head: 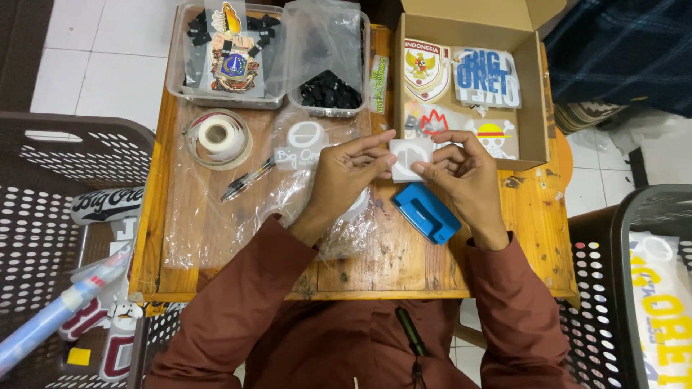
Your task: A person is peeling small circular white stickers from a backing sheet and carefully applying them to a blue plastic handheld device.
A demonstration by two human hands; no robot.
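Both my hands meet over the middle of a small wooden table [375, 259]. My left hand [344, 176] and my right hand [461, 173] pinch a small white square piece [409, 157] between their fingertips, one on each side. A blue hole punch [425, 211] lies on the table just below the piece, under my right hand. A roll of white tape [216, 137] and a black pen [246, 180] lie to the left on clear plastic sheeting [216, 216].
An open cardboard box [533, 108] with several stickers stands at the back right. Two clear tubs [176, 79] at the back hold stickers and small black parts [330, 91]. Perforated dark baskets [43, 166] flank the table, holding stickers and a plastic-wrapped roll [58, 317].
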